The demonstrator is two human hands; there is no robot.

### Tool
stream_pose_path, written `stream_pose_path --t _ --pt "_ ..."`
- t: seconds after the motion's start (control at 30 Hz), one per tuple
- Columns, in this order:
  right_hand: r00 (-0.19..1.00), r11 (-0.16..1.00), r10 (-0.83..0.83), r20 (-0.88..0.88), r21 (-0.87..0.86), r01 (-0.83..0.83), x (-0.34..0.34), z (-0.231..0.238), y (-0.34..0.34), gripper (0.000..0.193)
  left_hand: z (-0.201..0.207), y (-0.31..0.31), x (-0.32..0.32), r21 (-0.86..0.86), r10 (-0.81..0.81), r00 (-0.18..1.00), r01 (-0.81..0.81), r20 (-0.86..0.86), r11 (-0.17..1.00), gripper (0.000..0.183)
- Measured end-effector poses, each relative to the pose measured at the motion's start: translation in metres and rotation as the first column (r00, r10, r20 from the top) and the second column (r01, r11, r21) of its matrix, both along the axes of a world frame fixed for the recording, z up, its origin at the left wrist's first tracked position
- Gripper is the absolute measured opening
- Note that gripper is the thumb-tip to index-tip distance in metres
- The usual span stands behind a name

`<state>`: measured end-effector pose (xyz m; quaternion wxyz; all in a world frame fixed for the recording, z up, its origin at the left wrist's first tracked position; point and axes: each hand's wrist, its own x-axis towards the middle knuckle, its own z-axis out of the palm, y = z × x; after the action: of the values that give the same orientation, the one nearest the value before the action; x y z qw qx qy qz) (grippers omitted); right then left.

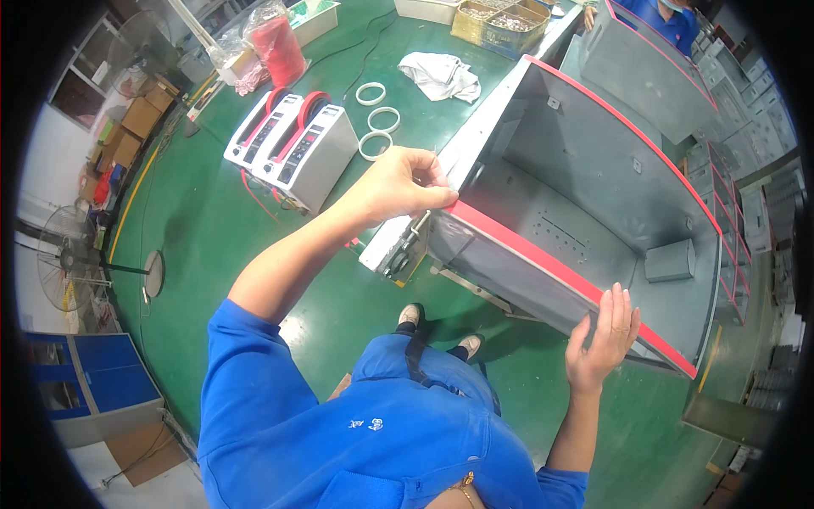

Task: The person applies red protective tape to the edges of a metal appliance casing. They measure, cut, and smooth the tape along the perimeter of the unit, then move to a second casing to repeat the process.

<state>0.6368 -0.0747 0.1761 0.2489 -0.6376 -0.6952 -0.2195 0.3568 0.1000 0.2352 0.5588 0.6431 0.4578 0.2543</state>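
A large grey metal box lies in front of me with its open side up, several small holes in its inner face. Red tape runs along its near rim, and a thinner red line follows the far rim. At the near left corner my left hand pinches the end of the red tape between thumb and fingers. My right hand rests on the taped near rim toward the right end, its fingers stretched out. A small grey block sits inside the box at the right.
Two white tape dispensers with red rolls stand to the left, beside three pale rings. Behind are a white cloth, a wrapped red roll and a bin of small parts. A co-worker stands behind another grey box.
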Motion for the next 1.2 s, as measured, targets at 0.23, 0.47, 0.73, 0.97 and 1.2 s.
stream_pose_path --t 0.23,0.47,0.73,0.97,1.2 --pt "1.000 1.000 -0.020 0.006 -0.013 0.021 -0.005 0.001 0.002 0.047 -0.017 0.001 -0.006 0.170 -0.012 0.999 0.021 -0.052 0.985 0.019" --pt "0.996 0.995 -0.065 0.055 -0.071 0.069 -0.049 0.005 0.022 0.048 -0.033 -0.005 -0.009 -0.074 0.072 0.963 -0.055 0.258 0.996 0.020" --pt "0.975 0.976 0.217 -0.042 -0.009 -0.218 -0.152 0.009 0.089 0.041 -0.084 -0.007 -0.032 -0.150 0.216 0.881 -0.167 0.421 0.974 0.016" --pt "0.942 0.945 0.315 -0.112 0.131 -0.301 -0.150 0.009 0.084 0.040 -0.072 -0.011 -0.014 0.445 0.183 0.917 -0.337 0.353 0.830 0.020" --pt "0.995 0.991 -0.091 -0.025 0.099 0.094 0.005 0.000 -0.013 0.034 -0.049 0.028 0.022 0.774 -0.231 0.947 -0.028 0.223 0.633 0.025"
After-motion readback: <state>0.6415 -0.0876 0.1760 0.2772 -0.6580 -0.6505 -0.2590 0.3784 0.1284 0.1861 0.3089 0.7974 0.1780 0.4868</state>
